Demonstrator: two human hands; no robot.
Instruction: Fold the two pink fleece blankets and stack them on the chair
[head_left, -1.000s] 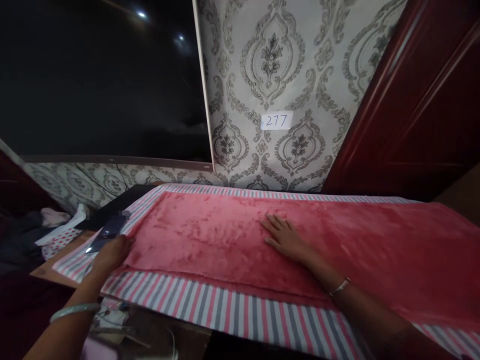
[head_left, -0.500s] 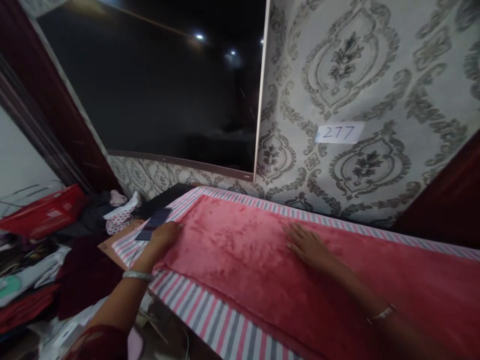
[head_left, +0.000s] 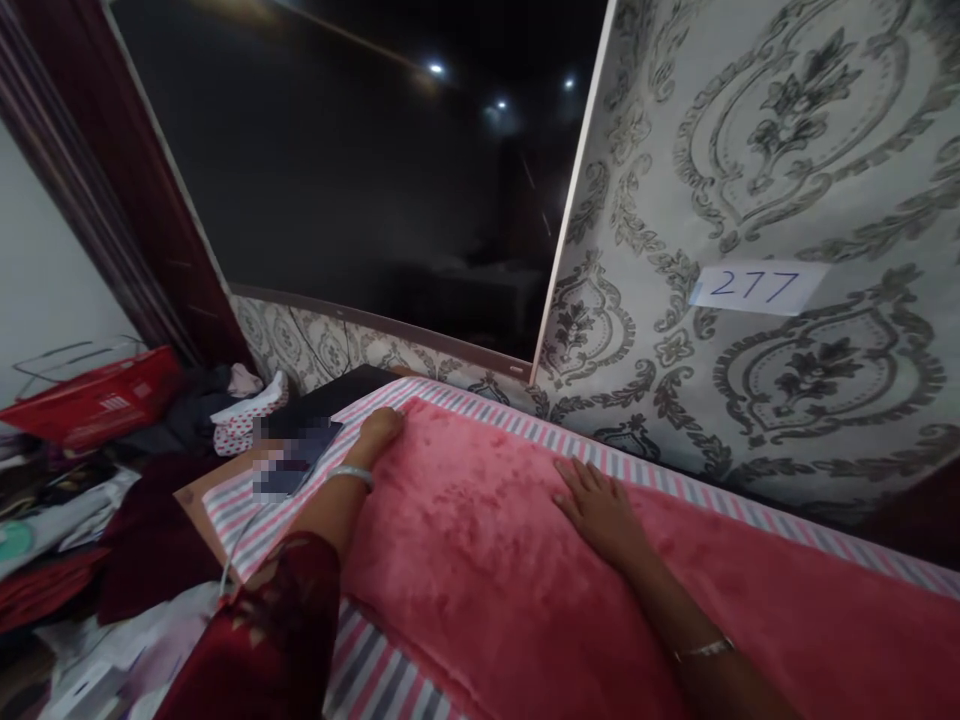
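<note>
- Pink plush blanket (head_left: 465,540): lies flat over striped cloth (head_left: 386,670), from left of centre out past right edge of view.
- Looks soft, limp, short-piled, probably fairly heavy at this spread; not fragile, maybe slidey on cloth below. Seems doubled along near edge, going by layered seam.
- Best hold: far left corner or near left edge, all layers pinched together; pile likely to bunch if pushed from middle.
- Left hand (head_left: 381,430): at far left corner of blanket, fingers curled; cannot tell if pinching fabric or just pressing.
- Right hand (head_left: 600,505): palm down on blanket near far edge, fingers spread, gripping nothing. Well apart from left.
- Left of left forearm: dark flat device (head_left: 322,445) on striped cloth, partly pixelated, likely phone. Cable (head_left: 231,560) just nearer.
- Hidden: part of blanket's left edge, behind left forearm and red sleeve (head_left: 255,630). Cut off: near side and right end.
- Farther: big dark screen (head_left: 375,180), paper marked 277 (head_left: 757,287) on patterned wall (head_left: 810,190).
- Far left: red bag (head_left: 105,400), cluttered pile, too dim to sort out.
</note>
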